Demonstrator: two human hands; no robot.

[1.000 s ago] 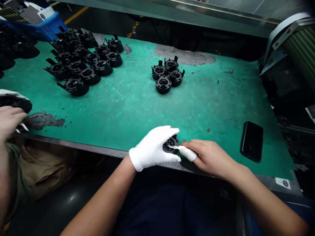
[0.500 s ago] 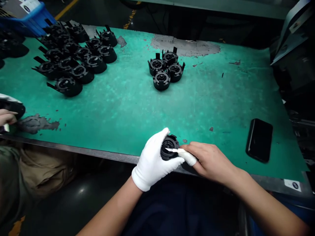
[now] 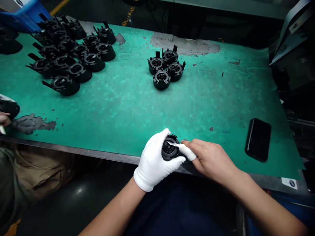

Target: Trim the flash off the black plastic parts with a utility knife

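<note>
My left hand (image 3: 154, 160), in a white glove, is wrapped round a round black plastic housing (image 3: 168, 151) at the table's front edge. The housing's ringed face is turned up toward me. My right hand (image 3: 209, 155) is bare except for a white cover on the thumb. It pinches a small craft knife (image 3: 174, 144), whose thin pointed blade lies over the inner rings of the housing. The knife's handle is hidden in the fingers. Whether the blade touches the plastic I cannot tell.
Several like black housings (image 3: 161, 80) stand in a cluster beyond my hands, and a larger group (image 3: 65, 86) stands at left. A black phone (image 3: 258, 140) lies at right. A blue bin (image 3: 29, 16) is at far left. Another person's hand (image 3: 4, 118) shows at the left edge.
The knife blade has moved up across the housing's face, toward its far side, and has turned its angle. My left hand keeps its hold. The view has shifted slightly.
</note>
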